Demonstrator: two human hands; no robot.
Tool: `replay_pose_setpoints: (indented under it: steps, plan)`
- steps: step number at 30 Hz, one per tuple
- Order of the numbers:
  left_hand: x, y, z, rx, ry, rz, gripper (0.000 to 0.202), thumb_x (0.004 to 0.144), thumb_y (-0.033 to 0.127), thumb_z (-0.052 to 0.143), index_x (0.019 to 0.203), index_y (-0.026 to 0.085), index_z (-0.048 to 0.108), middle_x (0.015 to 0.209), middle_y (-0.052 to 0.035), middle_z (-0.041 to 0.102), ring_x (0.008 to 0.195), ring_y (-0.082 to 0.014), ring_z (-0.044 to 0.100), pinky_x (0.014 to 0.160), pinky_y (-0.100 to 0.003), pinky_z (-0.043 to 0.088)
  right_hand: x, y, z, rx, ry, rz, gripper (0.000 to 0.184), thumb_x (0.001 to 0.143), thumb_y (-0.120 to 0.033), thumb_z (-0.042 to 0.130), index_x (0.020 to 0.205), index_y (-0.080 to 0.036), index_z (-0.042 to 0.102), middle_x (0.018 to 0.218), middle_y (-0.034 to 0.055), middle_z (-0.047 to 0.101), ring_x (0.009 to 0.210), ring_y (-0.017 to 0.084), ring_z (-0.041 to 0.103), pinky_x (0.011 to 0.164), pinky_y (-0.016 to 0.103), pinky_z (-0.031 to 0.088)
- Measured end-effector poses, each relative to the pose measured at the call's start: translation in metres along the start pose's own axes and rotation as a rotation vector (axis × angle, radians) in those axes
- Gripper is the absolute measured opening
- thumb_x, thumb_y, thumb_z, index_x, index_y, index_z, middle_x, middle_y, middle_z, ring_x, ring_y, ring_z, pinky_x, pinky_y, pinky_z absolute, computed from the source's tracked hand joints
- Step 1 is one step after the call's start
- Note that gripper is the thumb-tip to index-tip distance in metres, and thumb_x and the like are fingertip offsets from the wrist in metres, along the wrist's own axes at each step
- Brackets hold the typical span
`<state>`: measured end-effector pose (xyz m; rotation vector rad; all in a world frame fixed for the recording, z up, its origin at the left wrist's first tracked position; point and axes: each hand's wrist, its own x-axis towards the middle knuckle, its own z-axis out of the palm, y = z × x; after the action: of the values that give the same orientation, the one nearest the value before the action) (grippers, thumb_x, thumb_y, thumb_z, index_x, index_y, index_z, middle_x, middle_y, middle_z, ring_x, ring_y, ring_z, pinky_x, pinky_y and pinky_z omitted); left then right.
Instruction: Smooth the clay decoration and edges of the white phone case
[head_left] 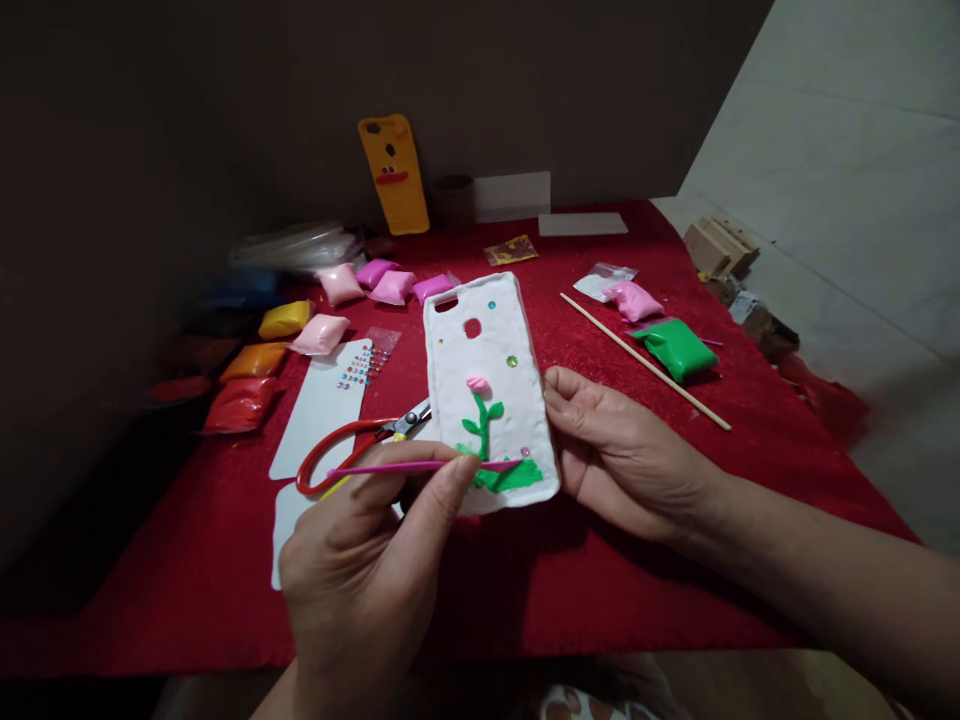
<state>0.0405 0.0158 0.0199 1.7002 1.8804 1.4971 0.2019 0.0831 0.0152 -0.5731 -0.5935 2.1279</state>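
My right hand (630, 440) grips the right edge of a white clay-covered phone case (480, 350), which is held tilted above the table. On the case are a pink clay flower (477, 383) with a green stem and leaves, a patch of green clay (517, 475) along the bottom, and several small gems. My left hand (375, 560) pinches a thin pink modelling tool (405, 467) between thumb and fingers. The tool's tip lies over the green clay near the lower right of the case. Part of the case's lower left is hidden behind my left hand.
Red-handled scissors (337, 440) and white cards (315, 410) lie left, beside a gem sheet (367, 365) and several clay packets (240, 403). A wooden stick (645, 362) and a green clay packet (679, 348) lie right. A yellow phone case (395, 190) leans at the back.
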Motion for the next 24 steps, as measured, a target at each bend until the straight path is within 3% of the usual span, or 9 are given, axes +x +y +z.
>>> replay_pose_setpoints:
  steps: [13,19,24]
  plan:
    - [0.0042,0.0045,0.0013,-0.159,-0.009,-0.168,0.012,0.074,0.022,0.076,0.073,0.034,0.074,0.072,0.0106,0.074,0.063,-0.0083,0.068,0.056,-0.013,0.055,0.0012,-0.0008,-0.0004,0.004,-0.005,-0.006,0.010,0.091,-0.008,0.050,0.091,-0.016,0.057,0.084,0.0015,0.068,0.074,0.010,0.066,0.076,0.024,0.055]
    - [0.0018,0.0046,-0.0005,-0.146,0.011,-0.165,0.012,0.076,0.023,0.075,0.075,0.035,0.074,0.073,0.0114,0.074,0.065,-0.0075,0.067,0.056,-0.011,0.053,0.0020,-0.0004,-0.0013,0.008,-0.021,-0.019,0.009,0.090,-0.009,0.051,0.089,-0.016,0.057,0.084,0.0018,0.068,0.075,0.010,0.067,0.076,0.024,0.055]
    - [0.0002,0.0057,0.0009,-0.138,-0.063,-0.091,0.011,0.079,0.024,0.072,0.074,0.034,0.072,0.072,0.0112,0.072,0.061,-0.0080,0.065,0.055,-0.015,0.053,0.0030,0.0007,-0.0020,0.009,-0.001,-0.015,0.008,0.088,-0.009,0.055,0.085,-0.017,0.055,0.078,-0.0005,0.065,0.069,0.009,0.064,0.073,0.022,0.054]
